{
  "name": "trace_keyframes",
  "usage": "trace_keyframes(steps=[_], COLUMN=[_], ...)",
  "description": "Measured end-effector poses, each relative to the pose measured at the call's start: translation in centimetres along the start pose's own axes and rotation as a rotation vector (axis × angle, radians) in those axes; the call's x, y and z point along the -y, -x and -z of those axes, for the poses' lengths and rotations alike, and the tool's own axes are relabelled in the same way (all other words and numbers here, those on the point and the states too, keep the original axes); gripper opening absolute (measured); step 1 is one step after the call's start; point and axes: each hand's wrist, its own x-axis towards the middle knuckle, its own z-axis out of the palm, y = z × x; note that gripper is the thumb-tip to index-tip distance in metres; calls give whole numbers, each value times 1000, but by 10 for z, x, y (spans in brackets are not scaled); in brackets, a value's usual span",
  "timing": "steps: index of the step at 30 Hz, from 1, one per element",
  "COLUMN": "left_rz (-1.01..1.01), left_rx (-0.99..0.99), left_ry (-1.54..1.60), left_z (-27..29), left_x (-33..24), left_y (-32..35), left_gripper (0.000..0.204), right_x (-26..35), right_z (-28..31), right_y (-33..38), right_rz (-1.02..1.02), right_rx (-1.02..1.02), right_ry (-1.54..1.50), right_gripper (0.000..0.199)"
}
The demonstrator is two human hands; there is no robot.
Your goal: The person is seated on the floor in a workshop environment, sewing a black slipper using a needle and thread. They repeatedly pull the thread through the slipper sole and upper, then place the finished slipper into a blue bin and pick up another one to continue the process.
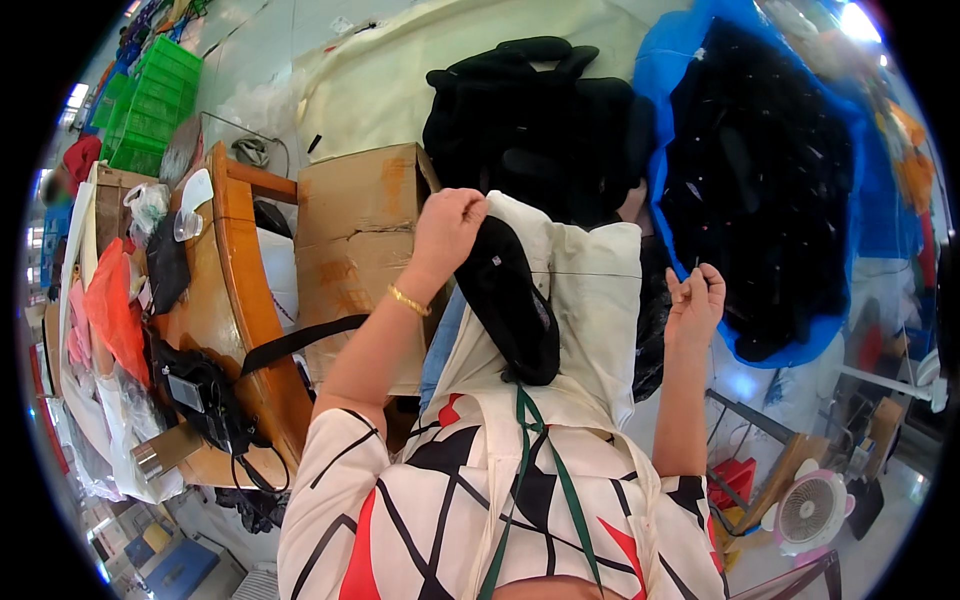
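Note:
Across my lap, on a cream apron (595, 310), lies a black cloth slipper (510, 300) with a tiny pale tag on it. My left hand (452, 225) is closed at its far end, fingertips curled in and partly hidden. Out to the right, my right hand (695, 305) pinches thumb against fingers, with a small dark tip showing above them, perhaps a needle. A thin dark thread (590, 273) stretches taut from the slipper toward that hand.
Ahead is a pile of black slippers (540, 120) on pale sheeting. A blue-lined container (760, 190) full of black pieces stands at right. A cardboard box (355, 240) and wooden table (225, 300) with a black bag (200, 390) are left; a fan (808, 508) sits lower right.

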Motion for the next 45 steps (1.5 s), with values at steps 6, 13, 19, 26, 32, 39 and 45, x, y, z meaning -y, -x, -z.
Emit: trace_keyframes(steps=[6,13,19,26,32,39,45], left_rz=[297,205,35,49,165,250,441], left_rx=[136,110,-6,-51,40,142,208], left_ry=[15,-8,-37,-22,66,217,355], left_z=[24,12,3,3,5,9,11], left_x=[-33,-33,-27,-30,-29,-18,-16], left_y=[57,76,86,87,89,82,72], left_gripper=[31,25,23,20,16,19,26], right_x=[-49,-63,-73,-77,-77,-77,-52], right_z=[-41,-137,-139,-139,-138,-140,-138], right_y=[19,46,44,52,52,49,56], right_rz=[-143,161,312,396,391,330,262], right_rx=[369,958,1123,1043,1074,1077,1106], right_ry=[334,829,902,884,903,1141,1262], right_gripper=[16,32,23,20,18,23,25])
